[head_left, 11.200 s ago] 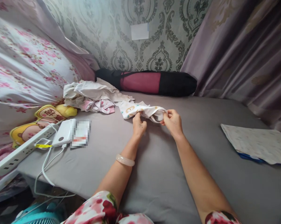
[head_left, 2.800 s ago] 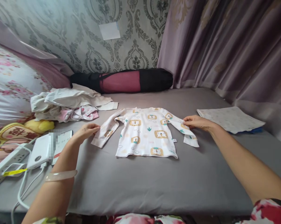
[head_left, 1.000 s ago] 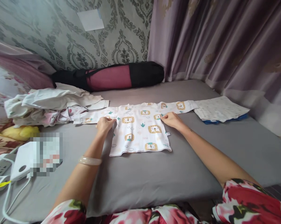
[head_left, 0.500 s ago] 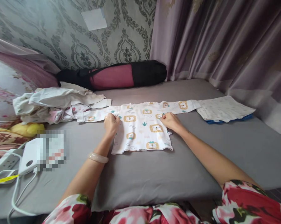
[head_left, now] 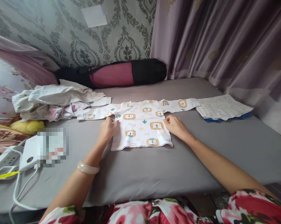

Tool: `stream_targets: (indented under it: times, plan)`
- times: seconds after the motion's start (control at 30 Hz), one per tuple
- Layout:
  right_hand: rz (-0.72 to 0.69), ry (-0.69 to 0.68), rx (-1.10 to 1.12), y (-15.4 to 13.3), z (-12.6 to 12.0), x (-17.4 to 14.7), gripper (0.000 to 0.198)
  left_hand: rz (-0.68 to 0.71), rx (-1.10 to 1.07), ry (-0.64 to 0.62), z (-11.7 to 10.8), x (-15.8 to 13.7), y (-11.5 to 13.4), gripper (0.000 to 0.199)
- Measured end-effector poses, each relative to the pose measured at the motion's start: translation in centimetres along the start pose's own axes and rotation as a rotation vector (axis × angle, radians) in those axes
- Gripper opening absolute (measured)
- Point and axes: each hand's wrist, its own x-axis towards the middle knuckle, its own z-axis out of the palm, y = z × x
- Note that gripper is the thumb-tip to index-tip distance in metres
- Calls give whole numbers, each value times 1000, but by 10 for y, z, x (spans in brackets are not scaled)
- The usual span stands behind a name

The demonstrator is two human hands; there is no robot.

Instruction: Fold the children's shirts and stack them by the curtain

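A small white long-sleeved shirt (head_left: 142, 124) printed with orange lion faces lies spread flat, its sleeves stretched out to both sides. At its left side edge, below the underarm, my left hand (head_left: 107, 128) is closed with fingertips pinching the cloth. My right hand (head_left: 176, 126) pinches the opposite side edge just under the other sleeve. The left cuff reaches a heap of crumpled light clothes (head_left: 61, 99). The right cuff touches a flat stack of folded clothes (head_left: 224, 107), pale on top with blue beneath.
The grey sheet (head_left: 140, 174) covers the bed. A black and maroon long bag (head_left: 112, 75) lies along the wall. At left are a power strip (head_left: 6, 160), a white device (head_left: 31, 152) with cables, and a yellow cushion-like item (head_left: 27, 127). Curtains (head_left: 212, 40) hang at right.
Both hands have shifted slightly outward from on top of the shirt's body to its side edges, and their fists have loosened into pinches. The shirt stays in place.
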Motion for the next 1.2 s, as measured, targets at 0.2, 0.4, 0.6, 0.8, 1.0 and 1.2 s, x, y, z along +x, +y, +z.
stream_targets:
  times: [0.2,0.4,0.6,0.8,1.0,1.2]
  plan:
    - [-19,-118,279,11,2,-39,40,-124,-330,-313,-16,-44,-13,44]
    - [-90,-236,461,19,1,-58,49,-155,-542,-429,-28,-65,-20,58]
    - [-92,-346,447,24,-3,-60,38,-154,-497,-423,-33,-62,-35,57]
    - [-188,-358,182,20,-16,-58,30,-37,-179,-379,-38,-55,-38,40]
    - [-296,-165,-93,-20,-21,-39,33,339,-20,-189,-21,-41,12,21]
    - [-529,-71,-83,-60,28,-3,44,763,-30,-127,36,-4,68,17]
